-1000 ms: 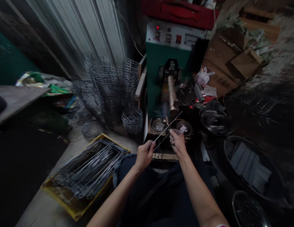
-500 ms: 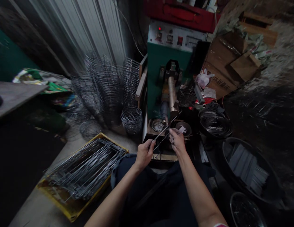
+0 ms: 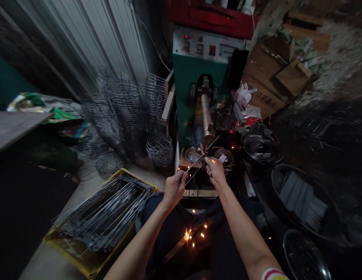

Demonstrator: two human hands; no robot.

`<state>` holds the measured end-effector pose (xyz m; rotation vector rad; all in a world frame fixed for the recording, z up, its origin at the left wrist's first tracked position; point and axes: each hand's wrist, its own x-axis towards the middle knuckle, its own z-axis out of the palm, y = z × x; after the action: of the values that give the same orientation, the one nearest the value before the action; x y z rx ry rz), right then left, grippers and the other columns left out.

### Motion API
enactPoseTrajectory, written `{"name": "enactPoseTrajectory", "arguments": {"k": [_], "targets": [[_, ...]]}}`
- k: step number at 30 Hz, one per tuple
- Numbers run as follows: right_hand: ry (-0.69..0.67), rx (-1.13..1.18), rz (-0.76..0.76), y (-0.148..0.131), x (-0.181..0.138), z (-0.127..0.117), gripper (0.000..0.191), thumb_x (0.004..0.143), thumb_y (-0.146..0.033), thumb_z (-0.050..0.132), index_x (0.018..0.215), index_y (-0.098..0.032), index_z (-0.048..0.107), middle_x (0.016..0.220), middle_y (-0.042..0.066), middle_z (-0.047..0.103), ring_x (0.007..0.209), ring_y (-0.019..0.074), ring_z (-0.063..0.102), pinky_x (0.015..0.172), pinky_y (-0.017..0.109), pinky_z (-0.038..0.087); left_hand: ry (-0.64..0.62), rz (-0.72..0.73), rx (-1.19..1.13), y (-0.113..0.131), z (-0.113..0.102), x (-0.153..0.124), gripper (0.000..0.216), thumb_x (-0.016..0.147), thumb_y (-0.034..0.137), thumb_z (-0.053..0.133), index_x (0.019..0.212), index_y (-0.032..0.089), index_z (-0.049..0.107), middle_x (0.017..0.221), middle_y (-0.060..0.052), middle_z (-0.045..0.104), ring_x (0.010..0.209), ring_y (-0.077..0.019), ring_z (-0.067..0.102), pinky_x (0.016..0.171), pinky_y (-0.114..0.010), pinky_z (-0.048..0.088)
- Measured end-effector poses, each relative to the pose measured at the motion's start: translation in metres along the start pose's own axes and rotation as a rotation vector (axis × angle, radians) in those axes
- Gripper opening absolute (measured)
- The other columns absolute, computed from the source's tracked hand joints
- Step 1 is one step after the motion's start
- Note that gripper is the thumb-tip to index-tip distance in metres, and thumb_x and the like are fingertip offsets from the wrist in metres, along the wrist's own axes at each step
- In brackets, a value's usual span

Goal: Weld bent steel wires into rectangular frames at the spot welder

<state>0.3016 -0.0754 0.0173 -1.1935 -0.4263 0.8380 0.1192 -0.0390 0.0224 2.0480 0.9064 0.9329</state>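
Observation:
My left hand (image 3: 174,187) is closed on the near end of a thin bent wire piece (image 3: 201,153) that reaches up to the copper electrode (image 3: 206,118) of a green welding machine (image 3: 198,74). My right hand (image 3: 215,171) pinches a small part against the wire just below the electrode. Orange sparks (image 3: 192,235) fall over my dark lap. Two small metal bowls (image 3: 193,154) sit on the machine's front ledge beside my hands.
A yellow crate of wire frames (image 3: 102,212) lies at lower left. Stacked wire baskets (image 3: 125,109) stand behind it. A wire coil (image 3: 261,147), a black tub of metal strips (image 3: 303,202) and cardboard boxes (image 3: 271,85) are at right.
Sparks have burst out at the weld point and fall onto my lap. Both hands have held nearly still on the wire; the view has shifted slightly.

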Motion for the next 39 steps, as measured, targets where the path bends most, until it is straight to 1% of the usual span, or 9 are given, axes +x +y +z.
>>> {"name": "enactPoseTrajectory", "arguments": {"k": [9,15,21,26,29,32,34,37,39], "targets": [[0.1,-0.019,-0.08,-0.003,0.019,-0.011,0.035,0.061,-0.045,0.079,0.063,-0.019,0.056,0.038,-0.011,0.037,0.031,0.0043,0.025,0.031,0.019,0.017,-0.022,0.089,0.025,-0.009,0.018,0.021,0.032,0.097,0.035,0.042,0.072,0.018,0.055,0.058,0.002,0.05,0.053,-0.0108,0.046,0.055,-0.023,0.033],[0.039,-0.101,-0.101,-0.01,0.028,-0.014,0.036,0.064,-0.044,0.077,0.059,-0.02,0.051,0.04,-0.011,0.036,0.032,0.0046,0.027,0.031,0.019,0.02,-0.015,0.134,0.032,-0.014,0.026,0.028,0.029,0.097,0.032,0.043,0.075,0.018,0.055,0.061,0.0,0.054,0.054,-0.0111,0.05,0.056,-0.023,0.033],[-0.022,-0.131,-0.092,-0.009,0.034,-0.019,0.031,0.067,-0.045,0.074,0.063,-0.018,0.059,0.04,-0.009,0.042,0.033,0.0047,0.031,0.035,0.019,0.019,-0.018,0.07,-0.024,-0.013,0.02,0.029,0.031,0.096,0.035,0.045,0.075,0.017,0.06,0.056,0.003,0.05,0.05,-0.0099,0.045,0.053,-0.022,0.032],[-0.017,-0.259,-0.087,-0.013,0.008,-0.041,0.039,0.069,-0.055,0.073,0.069,-0.017,0.061,0.041,-0.008,0.041,0.035,0.005,0.031,0.036,0.019,0.021,-0.08,0.135,0.015,-0.009,0.013,0.038,0.032,0.097,0.033,0.041,0.076,0.017,0.06,0.057,0.002,0.05,0.052,-0.011,0.046,0.053,-0.023,0.031],[-0.093,-0.401,0.047,-0.009,-0.032,-0.061,0.043,0.07,-0.058,0.073,0.075,-0.016,0.063,0.047,-0.007,0.043,0.039,0.0058,0.035,0.038,0.018,0.025,-0.113,0.175,0.039,-0.008,0.008,0.031,0.028,0.095,0.03,0.044,0.075,0.017,0.059,0.058,0.0,0.052,0.053,-0.012,0.047,0.055,-0.024,0.032],[-0.275,-0.578,0.192,0.003,-0.078,-0.08,0.045,0.07,-0.058,0.073,0.083,-0.015,0.067,0.055,-0.005,0.049,0.046,0.0081,0.041,0.041,0.019,0.03,-0.143,0.142,0.072,-0.012,-0.011,0.007,0.021,0.087,0.03,0.056,0.07,0.019,0.057,0.057,0.001,0.053,0.054,-0.0126,0.048,0.056,-0.024,0.032],[-0.341,-0.669,0.262,0.013,-0.102,-0.092,0.046,0.071,-0.059,0.072,0.086,-0.016,0.069,0.06,-0.002,0.054,0.052,0.0113,0.047,0.045,0.021,0.037,-0.123,0.065,0.096,-0.023,-0.035,-0.016,0.018,0.081,0.031,0.064,0.067,0.02,0.058,0.056,0.001,0.055,0.055,-0.0133,0.051,0.057,-0.024,0.034],[-0.447,-0.756,0.313,0.03,-0.125,-0.105,0.043,0.075,-0.058,0.069,0.091,-0.017,0.071,0.072,0.002,0.062,0.061,0.0163,0.055,0.053,0.025,0.045,0.014,-0.094,0.122,-0.046,-0.091,-0.058,0.015,0.079,0.029,0.065,0.068,0.02,0.061,0.059,0.001,0.058,0.058,-0.0144,0.055,0.061,-0.024,0.038],[-0.499,-0.788,0.329,0.038,-0.134,-0.109,0.042,0.075,-0.058,0.068,0.091,-0.019,0.073,0.076,0.004,0.065,0.064,0.0189,0.058,0.055,0.028,0.047,0.189,-0.209,0.134,-0.064,-0.133,-0.085,0.015,0.084,0.029,0.059,0.073,0.02,0.063,0.066,-0.002,0.063,0.065,-0.0156,0.058,0.066,-0.025,0.041]]}}
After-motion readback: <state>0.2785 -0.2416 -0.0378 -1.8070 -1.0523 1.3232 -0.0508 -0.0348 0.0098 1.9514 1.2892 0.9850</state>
